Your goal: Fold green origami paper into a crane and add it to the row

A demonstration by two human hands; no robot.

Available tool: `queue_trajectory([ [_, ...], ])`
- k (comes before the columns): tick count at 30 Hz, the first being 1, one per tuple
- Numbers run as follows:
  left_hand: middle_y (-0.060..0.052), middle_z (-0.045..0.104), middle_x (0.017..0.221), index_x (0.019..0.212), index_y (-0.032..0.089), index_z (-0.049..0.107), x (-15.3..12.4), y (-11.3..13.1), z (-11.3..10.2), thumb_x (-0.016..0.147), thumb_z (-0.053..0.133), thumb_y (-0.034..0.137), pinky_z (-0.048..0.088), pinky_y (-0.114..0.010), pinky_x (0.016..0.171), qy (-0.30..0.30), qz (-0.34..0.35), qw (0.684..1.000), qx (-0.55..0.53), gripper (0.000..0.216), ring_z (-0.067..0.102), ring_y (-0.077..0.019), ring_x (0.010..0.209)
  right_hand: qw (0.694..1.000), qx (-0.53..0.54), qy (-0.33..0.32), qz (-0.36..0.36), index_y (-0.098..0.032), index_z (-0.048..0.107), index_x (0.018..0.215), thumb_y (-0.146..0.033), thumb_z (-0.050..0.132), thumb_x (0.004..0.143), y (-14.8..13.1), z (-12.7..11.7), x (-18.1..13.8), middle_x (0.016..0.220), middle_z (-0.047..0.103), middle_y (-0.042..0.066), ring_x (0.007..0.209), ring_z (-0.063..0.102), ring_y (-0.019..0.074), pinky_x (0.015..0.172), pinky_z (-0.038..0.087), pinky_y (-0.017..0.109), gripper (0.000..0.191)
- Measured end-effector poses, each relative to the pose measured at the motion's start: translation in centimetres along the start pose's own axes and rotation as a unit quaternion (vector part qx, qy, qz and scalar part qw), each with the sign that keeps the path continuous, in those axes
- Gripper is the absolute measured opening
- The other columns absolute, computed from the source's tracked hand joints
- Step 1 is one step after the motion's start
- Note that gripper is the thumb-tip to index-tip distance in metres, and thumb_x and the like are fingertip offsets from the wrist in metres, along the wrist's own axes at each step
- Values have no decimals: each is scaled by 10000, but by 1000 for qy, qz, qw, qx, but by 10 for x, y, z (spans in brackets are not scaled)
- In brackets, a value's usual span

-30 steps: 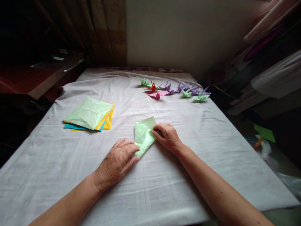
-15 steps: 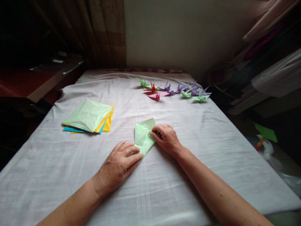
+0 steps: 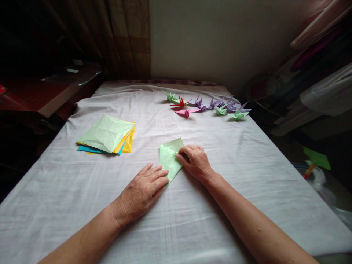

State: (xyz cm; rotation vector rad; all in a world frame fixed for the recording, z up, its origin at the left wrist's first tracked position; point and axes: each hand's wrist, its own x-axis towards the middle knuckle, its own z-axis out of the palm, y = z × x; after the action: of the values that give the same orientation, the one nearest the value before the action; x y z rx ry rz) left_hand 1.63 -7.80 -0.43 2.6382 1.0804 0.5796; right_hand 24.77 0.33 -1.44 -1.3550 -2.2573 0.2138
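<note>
A folded light green paper [image 3: 168,158] lies on the white tablecloth [image 3: 192,220] in front of me. My left hand [image 3: 143,190] rests flat on the cloth, fingers stretched out, with the fingertips pressing the paper's lower point. My right hand [image 3: 195,161] sits at the paper's right edge with its fingers curled, pressing down on the fold there.
A stack of coloured paper sheets [image 3: 108,135], green on top, lies to the left. Several folded paper cranes [image 3: 209,106] in green, red, pink and purple stand at the far right. A dark wooden shelf [image 3: 41,97] is on the left, cloth and bags on the right.
My left fingertips have slid a little further onto the paper's lower point. The right hand stays on the fold. The view has shifted slightly.
</note>
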Motion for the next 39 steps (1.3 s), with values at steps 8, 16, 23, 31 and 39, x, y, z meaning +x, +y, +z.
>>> queue_trajectory([
  [8,-62,658,1301,1216,231,629,0,2,1,1002,438,229,349,-521,1131,7,1,1000,20,286,566,-240,1259,1000,-1,4,3,-213,620,825,-313,604,912,0,1,0,800,693,11,743,609,169,772,347,301,134],
  [16,-30,678,1286,1181,246,643,3,4,-3,1006,433,252,327,-497,1117,7,5,999,43,274,589,-237,1228,1000,-12,16,9,-206,631,867,-305,653,873,-1,2,0,793,673,15,741,594,180,767,351,307,102],
  [23,-22,691,1265,1149,251,655,6,5,-5,999,447,258,298,-504,1119,3,8,999,51,257,596,-248,1212,999,-38,19,-4,-209,642,800,-332,646,883,0,2,1,857,671,40,811,591,198,779,359,318,149],
  [31,-30,696,1253,1161,250,655,4,5,-2,985,466,252,287,-519,1128,12,5,999,51,259,600,-246,1204,999,-27,41,-22,-208,651,972,-365,645,868,-17,-8,-16,1186,665,102,1103,576,260,970,360,390,188],
  [39,-33,680,1283,1163,253,655,4,6,-2,991,453,267,307,-531,1113,15,12,998,66,266,599,-259,1205,997,-62,18,30,-168,565,1253,-491,696,789,-31,-2,-33,1499,429,192,1399,356,331,1112,277,475,580],
])
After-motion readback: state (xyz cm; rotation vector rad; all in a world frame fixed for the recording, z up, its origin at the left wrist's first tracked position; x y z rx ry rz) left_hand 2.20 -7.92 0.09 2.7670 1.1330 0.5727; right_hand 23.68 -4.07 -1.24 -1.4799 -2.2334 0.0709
